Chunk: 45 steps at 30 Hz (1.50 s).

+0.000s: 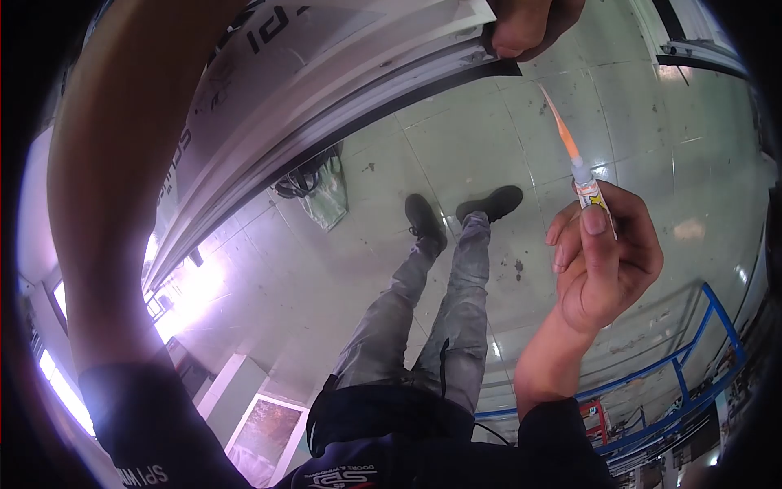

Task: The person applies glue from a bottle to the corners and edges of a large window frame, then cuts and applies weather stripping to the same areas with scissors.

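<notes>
I note right hand point(612, 248), fingers pinching small tube point(590, 196), orange nozzle point(564, 134) apart from frame point(383, 80). Left hand point(528, 28) curled at frame end; cannot tell if gripping. Risks, my judgement: thumb overpressure dripping contents onto floor point(322, 269); slack support letting frame shift.

Glare Left, Black Corners

Violet-white glare burns out the lower left; the left arm point(110, 204) is shadowed. Small glints dot the dim floor point(456, 134). Fisheye distortion bows the frame point(383, 90); the tube point(588, 192) looks fairly sharp.
</notes>
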Motion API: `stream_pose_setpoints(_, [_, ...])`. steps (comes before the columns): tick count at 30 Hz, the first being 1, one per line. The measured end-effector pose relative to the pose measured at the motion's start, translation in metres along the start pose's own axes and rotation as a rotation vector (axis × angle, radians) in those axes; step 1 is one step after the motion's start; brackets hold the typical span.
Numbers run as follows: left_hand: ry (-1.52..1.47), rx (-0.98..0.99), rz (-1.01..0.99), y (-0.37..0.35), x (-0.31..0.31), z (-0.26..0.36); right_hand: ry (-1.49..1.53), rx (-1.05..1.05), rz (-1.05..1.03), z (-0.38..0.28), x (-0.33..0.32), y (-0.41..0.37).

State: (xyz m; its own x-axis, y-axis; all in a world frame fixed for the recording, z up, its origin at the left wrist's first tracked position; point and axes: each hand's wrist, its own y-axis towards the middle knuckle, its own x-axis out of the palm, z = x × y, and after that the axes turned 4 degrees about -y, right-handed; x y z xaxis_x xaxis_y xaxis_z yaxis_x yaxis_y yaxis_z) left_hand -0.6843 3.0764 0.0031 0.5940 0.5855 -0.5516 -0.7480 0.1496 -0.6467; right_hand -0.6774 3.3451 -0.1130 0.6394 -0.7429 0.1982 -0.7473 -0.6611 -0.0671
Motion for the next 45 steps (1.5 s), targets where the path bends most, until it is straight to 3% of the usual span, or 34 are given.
stream_pose_setpoints(2, [-0.148, 0.02, -0.22, 0.003, -0.018, -0.002, -0.002, 0.013, 0.011, 0.0, 0.001, -0.001])
stream_pose_setpoints(4, [-0.143, 0.118, -0.199, 0.003, -0.02, -0.02, 0.003, 0.014, 0.011, 0.002, 0.002, -0.002])
stream_pose_setpoints(5, [-0.062, 0.15, -0.069, -0.002, -0.002, -0.021, 0.008, 0.009, 0.009, 0.002, 0.003, -0.002])
stream_pose_setpoints(7, [0.01, 0.083, 0.036, -0.006, 0.008, -0.012, -0.033, 0.007, 0.024, 0.002, 0.005, -0.001])
stream_pose_setpoints(11, [0.041, -0.293, 0.024, 0.012, 0.015, 0.026, -0.123, 0.01, 0.062, 0.0, 0.011, 0.002])
stream_pose_setpoints(13, [0.034, -0.288, 0.019, 0.012, 0.015, 0.026, -0.121, 0.009, 0.063, 0.001, 0.011, 0.003])
stream_pose_setpoints(17, [-0.117, 0.064, -0.023, 0.0, 0.009, -0.013, -0.042, 0.008, 0.03, 0.005, 0.007, 0.001])
stream_pose_setpoints(19, [-0.146, 0.135, -0.006, 0.002, 0.01, -0.02, -0.002, -0.001, 0.016, 0.007, 0.006, 0.001])
stream_pose_setpoints(25, [-0.157, -0.059, -0.036, 0.005, 0.004, -0.003, 0.021, -0.005, 0.029, 0.012, 0.008, 0.0])
stream_pose_setpoints(29, [-0.226, 0.105, -0.017, 0.001, 0.009, -0.023, 0.029, -0.009, 0.018, 0.013, 0.009, -0.001])
stream_pose_setpoints(34, [-0.189, -0.069, 0.035, 0.002, 0.011, -0.003, -0.004, -0.008, 0.027, 0.012, 0.013, 0.0])
stream_pose_setpoints(45, [-0.061, -0.074, 0.096, 0.0, 0.014, 0.0, -0.042, -0.032, 0.043, 0.009, 0.018, -0.001])
